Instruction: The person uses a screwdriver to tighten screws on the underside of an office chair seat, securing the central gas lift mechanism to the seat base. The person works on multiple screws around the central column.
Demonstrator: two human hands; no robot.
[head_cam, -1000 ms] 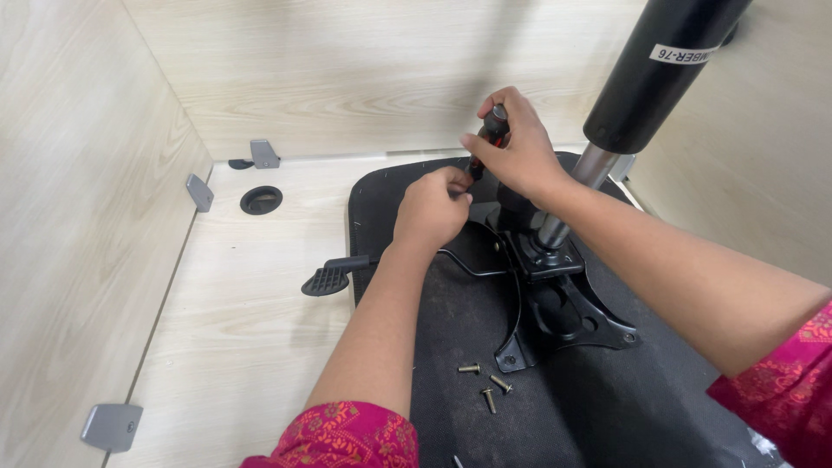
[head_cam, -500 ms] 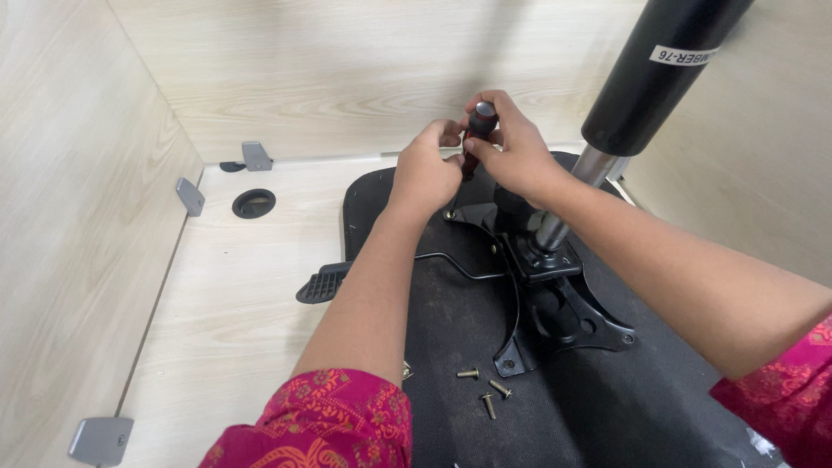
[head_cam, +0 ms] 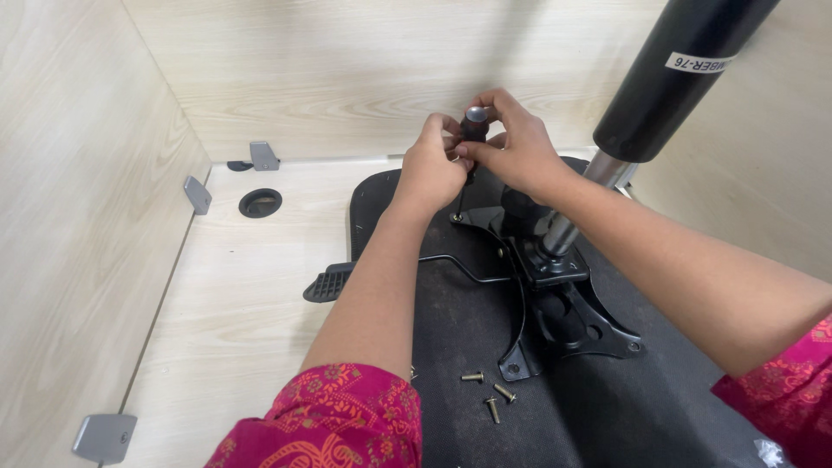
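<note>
We see both hands meeting in the upper middle of the frame. Our left hand point(head_cam: 431, 169) and right hand point(head_cam: 513, 149) both close their fingers around a short black screwdriver point(head_cam: 473, 130) with a grey cap. Its long axis stands close to upright, cap toward the top of the frame, thin shaft running down to the near corner of the black metal chair mechanism point(head_cam: 555, 303).

That mechanism lies on the black seat underside point(head_cam: 451, 347), which fills the lower middle and right. A black gas cylinder point(head_cam: 685, 69) rises from it, slanting to the upper right corner. A black lever paddle point(head_cam: 328, 282) pokes out past the seat's left edge.

The light wooden counter point(head_cam: 243, 329) is boxed in by wooden walls at left and back; bare room lies in the lower left. Three loose screws point(head_cam: 490, 392) rest on the seat, bottom centre. A round cable hole point(head_cam: 260, 202) and grey brackets point(head_cam: 263, 156) sit upper left.
</note>
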